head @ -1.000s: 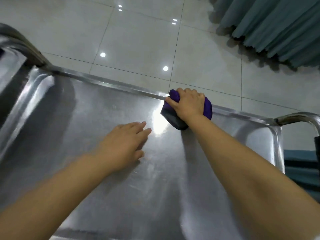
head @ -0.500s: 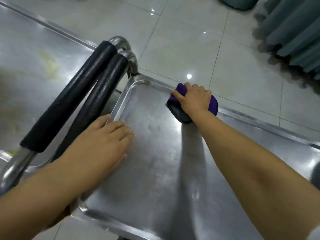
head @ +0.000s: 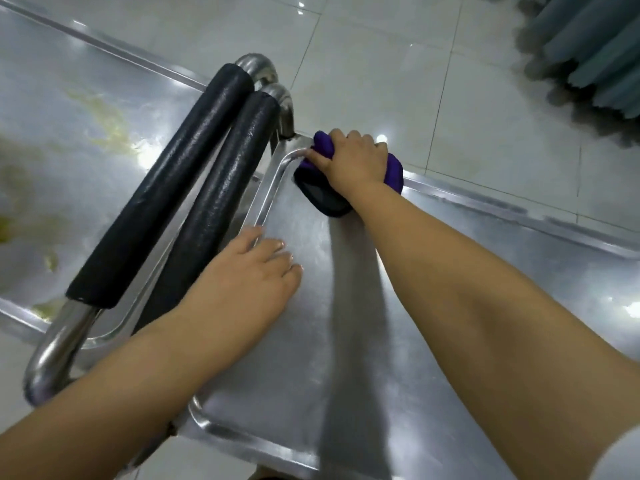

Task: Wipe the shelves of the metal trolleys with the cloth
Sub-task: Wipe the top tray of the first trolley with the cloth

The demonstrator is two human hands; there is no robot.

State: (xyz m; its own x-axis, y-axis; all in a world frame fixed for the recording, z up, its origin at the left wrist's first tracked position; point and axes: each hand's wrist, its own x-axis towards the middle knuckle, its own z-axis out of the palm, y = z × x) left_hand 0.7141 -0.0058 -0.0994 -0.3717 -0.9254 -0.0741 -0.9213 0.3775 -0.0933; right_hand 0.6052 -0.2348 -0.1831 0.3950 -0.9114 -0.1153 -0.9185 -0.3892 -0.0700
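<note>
Gripping the cloth (head: pixel 393 170), right hand (head: pixel 353 161) presses the far-left corner of the steel shelf (head: pixel 273 386). Left hand (head: pixel 249 282) lies flat; tiled floor (head: pixel 485 98) beyond

A purple cloth (head: pixel 393 173) is gripped by the right hand (head: pixel 353 162) and pressed into the far left corner of the metal trolley shelf (head: pixel 346 341). The left hand (head: pixel 249 282) is laid flat on this shelf by its left rim, beside two black padded handles (head: pixel 149 209). Yellowish stains are seen on a second shelf (head: pixel 52 150) to the left.
</note>
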